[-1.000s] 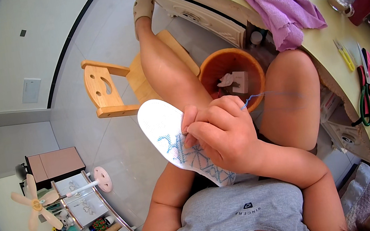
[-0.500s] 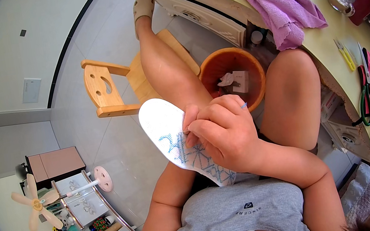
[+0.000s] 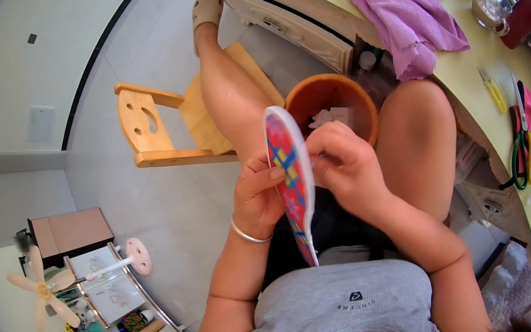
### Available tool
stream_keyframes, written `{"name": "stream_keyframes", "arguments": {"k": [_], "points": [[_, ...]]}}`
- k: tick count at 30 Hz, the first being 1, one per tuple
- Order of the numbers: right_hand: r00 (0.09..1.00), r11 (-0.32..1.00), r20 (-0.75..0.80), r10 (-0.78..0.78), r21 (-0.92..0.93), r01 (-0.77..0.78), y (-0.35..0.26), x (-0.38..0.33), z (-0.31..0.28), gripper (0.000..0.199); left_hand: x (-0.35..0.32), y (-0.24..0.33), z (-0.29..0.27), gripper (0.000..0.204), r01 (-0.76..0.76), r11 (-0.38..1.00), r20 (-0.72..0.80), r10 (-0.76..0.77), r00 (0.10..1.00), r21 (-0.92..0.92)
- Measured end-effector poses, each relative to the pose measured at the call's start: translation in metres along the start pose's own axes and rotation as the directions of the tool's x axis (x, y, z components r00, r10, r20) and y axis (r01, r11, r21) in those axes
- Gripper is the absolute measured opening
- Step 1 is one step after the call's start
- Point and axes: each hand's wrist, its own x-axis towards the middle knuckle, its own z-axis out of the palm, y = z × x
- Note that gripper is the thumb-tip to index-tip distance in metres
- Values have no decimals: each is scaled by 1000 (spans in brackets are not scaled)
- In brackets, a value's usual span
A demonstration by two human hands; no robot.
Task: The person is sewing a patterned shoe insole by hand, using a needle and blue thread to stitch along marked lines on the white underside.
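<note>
Head view: embroidered insole (image 3: 291, 183) held edge-on above the lap, red, blue and yellow stitching facing left, white rim toward the camera. Left hand (image 3: 258, 198) closed on its left face, thumb across the pattern, silver bangle (image 3: 248, 232) at the wrist. Right hand (image 3: 344, 169) pinched shut on the opposite edge, fingertips meeting near the top. Just beyond, a brown wooden bowl (image 3: 330, 105) between the knees. Small wooden chair (image 3: 166, 129) under the outstretched leg. Purple cloth (image 3: 402, 13) and green-handled scissors (image 3: 525, 149) on the yellow table (image 3: 467, 78).
</note>
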Motion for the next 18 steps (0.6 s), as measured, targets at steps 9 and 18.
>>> {"name": "stream_keyframes", "arguments": {"k": [9,18], "points": [[811,456,332,482,695,-556,32,-11,-4,22,-5,4,32,28,47,951,-227,24,974,305],[816,399,361,451,736,-547,36,-13,-1,26,-6,3,26,29,61,954,-233,9,972,295]]}}
